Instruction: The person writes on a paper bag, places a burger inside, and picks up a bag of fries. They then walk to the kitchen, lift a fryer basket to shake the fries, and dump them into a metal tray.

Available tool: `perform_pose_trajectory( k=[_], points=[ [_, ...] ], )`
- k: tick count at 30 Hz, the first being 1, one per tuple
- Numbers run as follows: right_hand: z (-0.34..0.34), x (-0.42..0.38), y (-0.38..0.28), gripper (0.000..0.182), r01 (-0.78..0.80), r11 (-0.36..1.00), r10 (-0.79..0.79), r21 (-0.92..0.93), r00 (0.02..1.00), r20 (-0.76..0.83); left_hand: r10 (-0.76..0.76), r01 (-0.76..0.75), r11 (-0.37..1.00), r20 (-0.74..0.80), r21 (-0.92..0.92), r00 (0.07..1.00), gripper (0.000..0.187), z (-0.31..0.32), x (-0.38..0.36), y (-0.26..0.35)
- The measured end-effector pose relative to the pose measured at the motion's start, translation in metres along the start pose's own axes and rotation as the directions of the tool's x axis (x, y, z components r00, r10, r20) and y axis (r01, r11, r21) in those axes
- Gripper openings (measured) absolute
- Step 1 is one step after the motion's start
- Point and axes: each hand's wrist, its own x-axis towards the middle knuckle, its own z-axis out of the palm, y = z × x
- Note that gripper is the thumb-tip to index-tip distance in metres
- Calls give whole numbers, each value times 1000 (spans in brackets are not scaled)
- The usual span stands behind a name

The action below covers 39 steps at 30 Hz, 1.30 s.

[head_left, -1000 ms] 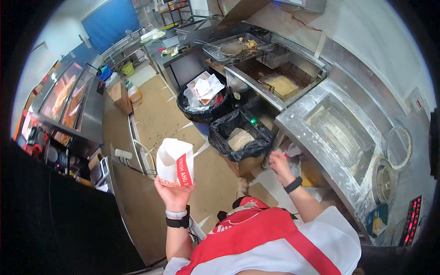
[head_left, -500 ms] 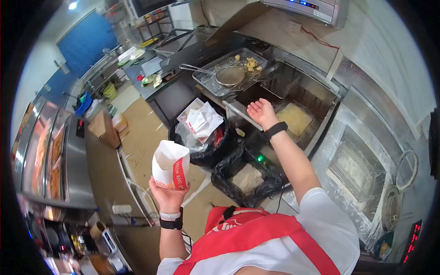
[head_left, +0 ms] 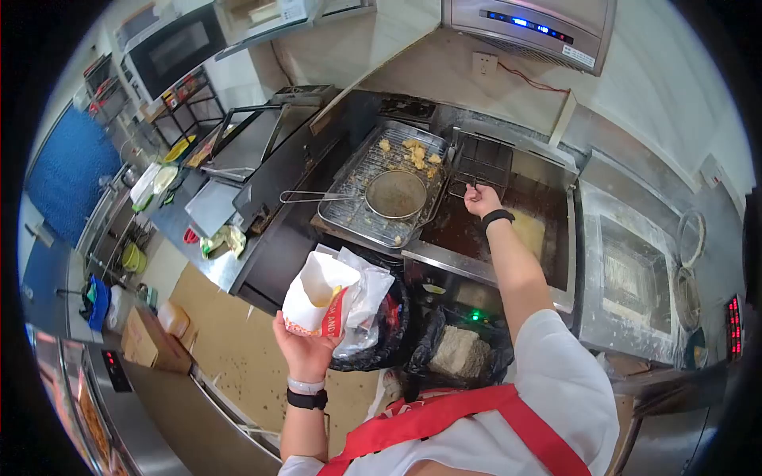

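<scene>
Head view. Stainless fry station point(head_left: 444, 258) along a tiled wall, extractor hood point(head_left: 528, 24) overhead; tan floor below.

Item: fryer basket point(head_left: 480, 166), wire, stiff, likely hot and oily, so slippery; it sits at the rear of the oil vat point(head_left: 492, 226). Your right hand point(head_left: 481, 198) is closed on its handle, the sensible place to take it.

Item: paper bag point(head_left: 317, 297), white with red band, light, easily crushed; your left hand point(head_left: 302, 349) grips its base from beneath, mouth up.

Left of the right-hand grip: draining tray point(head_left: 357, 210) with skimmer point(head_left: 394, 193) and fried pieces point(head_left: 413, 152). Below it: two lined bins point(head_left: 456, 357).
</scene>
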Motion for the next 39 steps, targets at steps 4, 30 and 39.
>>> perform_pose_trajectory(
  k=[4, 30, 39],
  points=[
    [-2, -9, -4, 7, 9, 998, -1, -61, 992, 127, -8, 8, 1000, 106, 1, 994, 53, 8, 30, 13],
    [-100, -275, 62, 9, 120, 768, -68, -630, 992, 106, 413, -821, -254, 825, 511, 385, 33, 168, 208, -142],
    [-95, -164, 51, 9, -135, 991, 131, -9, 945, 301, 350, -423, 798, 243, 429, 905, 29, 23, 172, -42]
  ],
)
